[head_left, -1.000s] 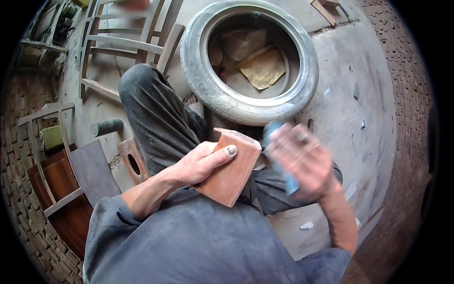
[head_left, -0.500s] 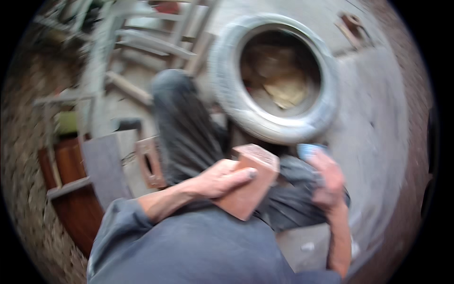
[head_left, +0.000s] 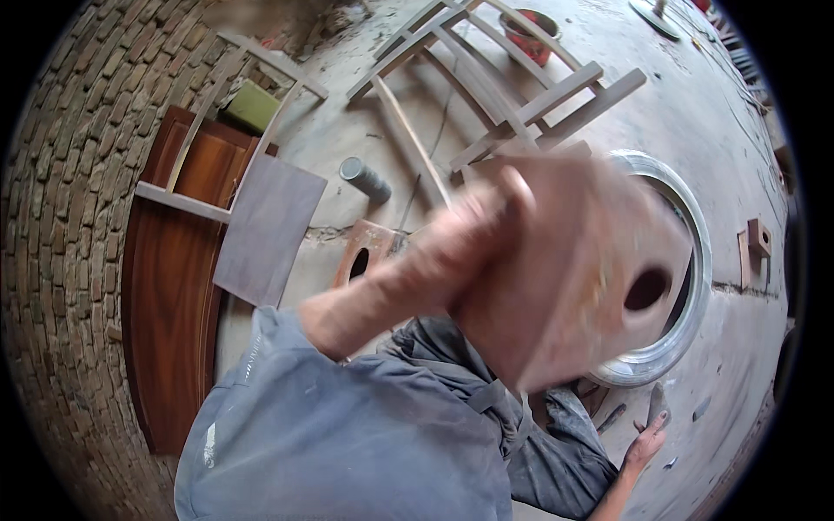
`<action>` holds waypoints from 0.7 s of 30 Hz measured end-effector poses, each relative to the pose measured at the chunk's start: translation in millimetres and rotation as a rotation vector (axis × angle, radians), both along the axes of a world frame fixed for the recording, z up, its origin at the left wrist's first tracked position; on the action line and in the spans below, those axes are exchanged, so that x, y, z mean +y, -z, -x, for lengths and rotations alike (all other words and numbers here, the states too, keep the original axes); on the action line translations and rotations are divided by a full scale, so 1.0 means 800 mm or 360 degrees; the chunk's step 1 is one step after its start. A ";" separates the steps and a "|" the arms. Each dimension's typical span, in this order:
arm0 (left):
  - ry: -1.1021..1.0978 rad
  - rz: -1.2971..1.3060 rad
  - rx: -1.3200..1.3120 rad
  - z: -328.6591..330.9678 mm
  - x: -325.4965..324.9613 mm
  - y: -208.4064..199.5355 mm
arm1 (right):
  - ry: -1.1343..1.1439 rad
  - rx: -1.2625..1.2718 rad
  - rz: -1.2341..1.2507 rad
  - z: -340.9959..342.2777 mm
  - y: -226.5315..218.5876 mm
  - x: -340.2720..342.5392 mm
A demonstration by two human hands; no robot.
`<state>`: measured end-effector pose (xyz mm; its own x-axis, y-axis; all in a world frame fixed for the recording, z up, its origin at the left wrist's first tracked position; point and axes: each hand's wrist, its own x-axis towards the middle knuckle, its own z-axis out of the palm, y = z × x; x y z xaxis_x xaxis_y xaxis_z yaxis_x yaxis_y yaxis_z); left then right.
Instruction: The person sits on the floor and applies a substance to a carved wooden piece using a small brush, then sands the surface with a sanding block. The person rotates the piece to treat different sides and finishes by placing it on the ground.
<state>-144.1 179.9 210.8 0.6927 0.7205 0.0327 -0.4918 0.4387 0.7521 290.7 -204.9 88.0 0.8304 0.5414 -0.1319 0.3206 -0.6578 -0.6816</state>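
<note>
Raised close in front of me is a reddish-brown wooden box [head_left: 573, 286] with a dark oval hole in one face. My left hand [head_left: 473, 230] grips it from its left side, blurred by motion, the thumb over the upper edge. Low on the right, my right hand [head_left: 645, 445] pinches a small flat grey pad [head_left: 658, 404], apart from the box. Behind the box lies a tyre [head_left: 641, 372] dusted pale grey, partly hidden by it. Another reddish-brown box with an oval slot [head_left: 375, 236] stands beyond my left forearm, which covers part of it.
Wooden frames [head_left: 495, 130] lie at the far middle, near a red bucket [head_left: 532, 42]. On the left, a dark wooden panel [head_left: 169, 330] and a grey board [head_left: 268, 227] stand by a brick wall [head_left: 61, 260]. A grey cylinder [head_left: 365, 180] stands between. Small wooden box [head_left: 759, 237] far right.
My left hand has lifted the box from my lap up close to view and turned it, showing the oval hole. My right hand appears lower and farther right. The view has swung left.
</note>
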 end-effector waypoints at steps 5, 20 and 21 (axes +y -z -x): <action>-0.0137 -0.0100 -0.0406 0.108 0.050 -0.054 | -0.0152 -0.0140 0.0217 -0.090 0.046 -0.005; -0.2081 0.0809 0.0511 0.494 -0.104 0.165 | -0.0475 -0.0014 0.0419 -0.132 0.061 0.040; -0.2196 0.0941 0.0593 0.508 -0.110 0.185 | -0.0467 -0.0008 0.0468 -0.134 0.061 0.038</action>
